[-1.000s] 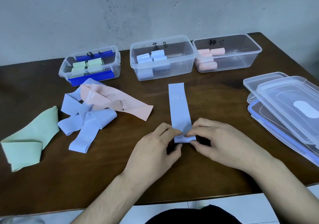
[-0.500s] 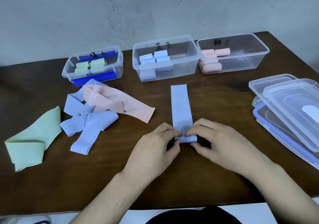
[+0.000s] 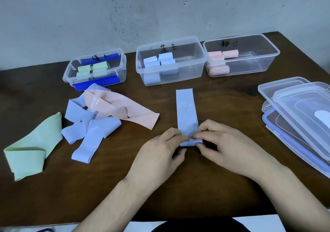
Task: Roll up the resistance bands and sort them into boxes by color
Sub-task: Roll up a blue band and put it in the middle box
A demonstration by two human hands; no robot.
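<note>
Blue band [image 3: 186,112] flat on the table [image 3: 223,106], long axis straight away from the body toward the blue box [image 3: 171,61]. Near end pinched between left hand [image 3: 157,154] and right hand [image 3: 226,147], equally close. Roll due forward, away from both grips.

A blue band [image 3: 186,112] marked "20 LB" lies flat and straight on the table, its near end folded over. To the left a loose heap: two blue bands [image 3: 89,131] tangled with a pink band [image 3: 125,110] lying across them. Further left a green band [image 3: 34,147] lies folded. At the back stand three clear open boxes: the left box [image 3: 123,65] holds green rolls [image 3: 92,70], the middle box [image 3: 200,61] blue rolls [image 3: 159,61], the right box [image 3: 267,54] pink rolls [image 3: 221,61].
</note>
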